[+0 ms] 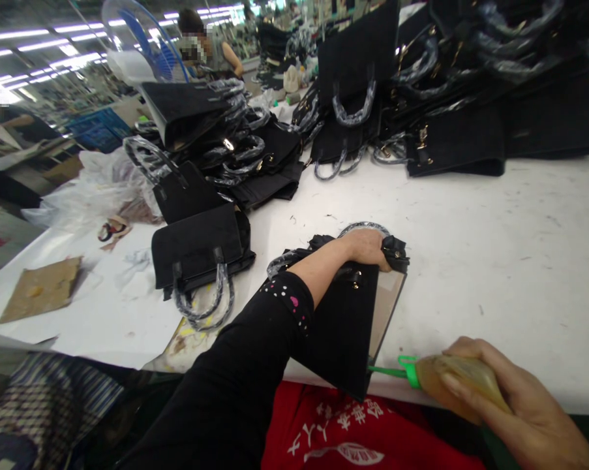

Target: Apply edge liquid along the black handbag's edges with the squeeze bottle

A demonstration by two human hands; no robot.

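A black handbag (331,326) lies tilted at the table's near edge, with a beige strip showing along its right side. My left hand (367,248) is closed over the bag's upper part, beside a plastic-wrapped handle (365,226); some of its fingers are hidden. In my right hand (514,385) is a squeeze bottle (463,385) of amber liquid, probably glue. The bottle's thin green nozzle (389,371) points left, its tip at the bag's lower right edge.
More black handbags (196,245) with wrapped handles are piled at the left and across the back of the white table (494,261). Cardboard (42,287) and clear plastic sheeting (98,189) lie at the left. A blue fan (147,46) and a person (209,49) are farther back.
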